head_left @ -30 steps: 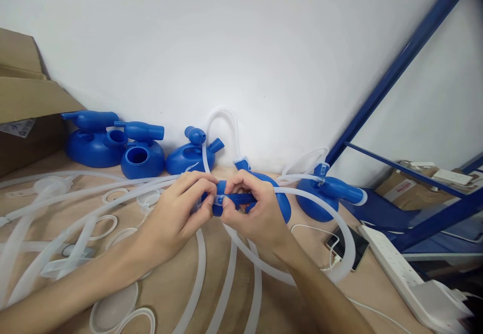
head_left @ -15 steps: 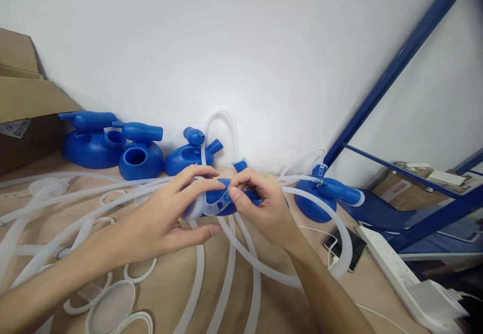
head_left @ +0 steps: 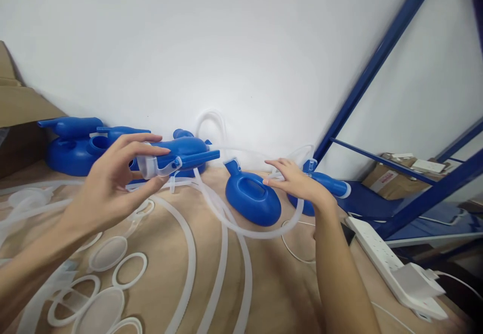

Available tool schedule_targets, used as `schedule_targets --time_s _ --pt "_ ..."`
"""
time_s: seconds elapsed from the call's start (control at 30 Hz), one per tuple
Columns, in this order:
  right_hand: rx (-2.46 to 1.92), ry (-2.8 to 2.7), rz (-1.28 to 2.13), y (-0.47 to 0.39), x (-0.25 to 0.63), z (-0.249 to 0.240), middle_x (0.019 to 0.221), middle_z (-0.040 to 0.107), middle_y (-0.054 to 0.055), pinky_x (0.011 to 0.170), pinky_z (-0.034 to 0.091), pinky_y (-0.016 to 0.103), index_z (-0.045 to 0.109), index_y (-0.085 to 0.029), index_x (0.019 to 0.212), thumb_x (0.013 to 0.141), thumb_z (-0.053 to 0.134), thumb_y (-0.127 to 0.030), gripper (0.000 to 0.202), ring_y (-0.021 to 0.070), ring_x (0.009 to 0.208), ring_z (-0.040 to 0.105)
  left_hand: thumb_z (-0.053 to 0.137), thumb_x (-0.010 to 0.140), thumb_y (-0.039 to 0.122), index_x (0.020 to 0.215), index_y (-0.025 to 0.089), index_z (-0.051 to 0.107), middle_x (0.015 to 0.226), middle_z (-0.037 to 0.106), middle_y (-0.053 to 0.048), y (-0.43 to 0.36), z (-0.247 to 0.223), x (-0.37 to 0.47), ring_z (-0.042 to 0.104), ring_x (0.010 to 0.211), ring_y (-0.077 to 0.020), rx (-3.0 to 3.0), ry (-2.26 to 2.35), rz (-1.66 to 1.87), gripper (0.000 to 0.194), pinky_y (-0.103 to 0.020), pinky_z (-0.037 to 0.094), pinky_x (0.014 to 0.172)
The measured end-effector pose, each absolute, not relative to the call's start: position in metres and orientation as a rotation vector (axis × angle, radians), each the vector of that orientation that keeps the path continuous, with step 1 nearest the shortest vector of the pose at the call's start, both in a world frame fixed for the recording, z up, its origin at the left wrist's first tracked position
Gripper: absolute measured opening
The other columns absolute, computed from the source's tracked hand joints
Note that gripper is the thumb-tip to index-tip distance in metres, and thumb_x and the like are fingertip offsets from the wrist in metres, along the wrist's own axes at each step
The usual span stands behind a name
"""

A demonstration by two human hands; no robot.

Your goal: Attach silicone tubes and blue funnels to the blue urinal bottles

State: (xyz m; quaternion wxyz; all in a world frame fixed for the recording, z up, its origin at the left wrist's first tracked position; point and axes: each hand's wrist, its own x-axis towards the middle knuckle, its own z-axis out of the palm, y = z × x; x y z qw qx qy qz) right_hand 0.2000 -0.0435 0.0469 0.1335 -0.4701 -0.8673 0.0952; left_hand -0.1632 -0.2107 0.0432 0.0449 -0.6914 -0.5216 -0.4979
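The left hand (head_left: 116, 180) pinches a blue spout (head_left: 184, 148) at its clear cap (head_left: 148, 165), fingers on top and thumb below, holding it above the left half of the surface (head_left: 281, 288). The right hand (head_left: 304, 188) is spread beside a looping hose (head_left: 260, 233); whether they touch, I cannot tell. Under its fingertips, a blue jug (head_left: 251, 205) sits near the far edge. 3 hose lengths (head_left: 215, 288) run toward the near edge, white rings (head_left: 130, 269) lie toward the near left corner, and a power strip (head_left: 385, 258) lines the right edge.
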Motion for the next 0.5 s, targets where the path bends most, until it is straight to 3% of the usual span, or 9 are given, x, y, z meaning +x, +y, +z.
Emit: schedule_targets --time_s 0.1,0.23,0.37,0.5 --pt "-1.493 -2.574 0.474 -0.020 0.210 0.032 0.144 0.058 0.017 0.117 0.037 0.047 0.053 -0.022 0.151 0.087 0.066 -0.062 0.077 0.0367 0.139 0.048 0.066 0.092 0.048 0.111 0.031 0.071 0.143 0.058 -0.001 -0.208 0.041 -0.167 0.054 0.135 -0.0338 -2.273 -1.638 -1.580 0.026 -0.038 0.064 0.087" --pt "-1.459 -2.651 0.527 -0.007 0.210 0.021 0.129 0.070 0.014 0.113 0.038 0.049 0.070 -0.022 0.135 0.087 0.068 -0.057 0.059 0.0392 0.129 0.053 0.070 0.090 0.047 0.100 0.026 0.074 0.137 0.061 -0.004 -0.197 0.028 -0.163 0.059 0.128 -0.0320 -2.357 -1.744 -1.631 0.023 -0.039 0.062 0.094" --pt "-1.319 -2.651 0.607 -0.003 0.213 0.018 0.131 0.071 0.010 0.114 0.037 0.046 0.075 -0.025 0.128 0.087 0.068 -0.058 0.053 0.0375 0.130 0.054 0.072 0.091 0.041 0.129 0.028 0.062 0.135 0.052 -0.008 -0.181 0.017 -0.144 0.060 0.120 -0.0289 -2.441 -1.596 -1.510 0.042 -0.030 0.065 0.077" --pt "-1.203 -2.645 0.703 -0.005 0.210 0.018 0.125 0.073 0.009 0.107 0.042 0.042 0.077 -0.022 0.118 0.088 0.069 -0.053 0.044 0.0343 0.120 0.062 0.063 0.097 0.026 0.136 0.027 0.059 0.136 0.049 -0.012 -0.142 0.009 -0.109 0.055 0.127 -0.0276 -2.581 -1.166 -1.166 0.040 -0.039 0.060 0.095"
